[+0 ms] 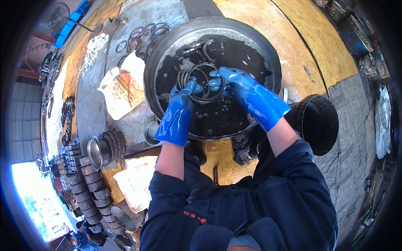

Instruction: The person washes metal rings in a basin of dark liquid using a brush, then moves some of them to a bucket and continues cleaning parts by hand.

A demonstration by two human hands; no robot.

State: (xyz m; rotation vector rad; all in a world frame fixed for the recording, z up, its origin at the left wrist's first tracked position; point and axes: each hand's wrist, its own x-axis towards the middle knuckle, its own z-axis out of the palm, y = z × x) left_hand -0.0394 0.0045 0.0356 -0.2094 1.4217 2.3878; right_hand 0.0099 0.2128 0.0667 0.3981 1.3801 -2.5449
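Both my hands wear wet blue rubber gloves and meet over a wide round tub (274,54) of dark liquid. Several thin metal rings (205,99) are gripped between them, standing roughly on edge. My left hand (187,88) is closed on the rings' left side, with the thumb up along them. On the right side, my right hand (230,81) has its fingers curled round the rim of the rings. More metal rings (207,51) lie partly in the liquid at the tub's far side. Foam coats the tub's inner wall.
Loose rings (146,35) lie on the floor beyond the tub's left. A crumpled printed sack (121,90) is left of the tub, and a black bucket (320,125) stands at right. Stacked metal cylinders (90,188) and a metal bowl (97,152) are at lower left.
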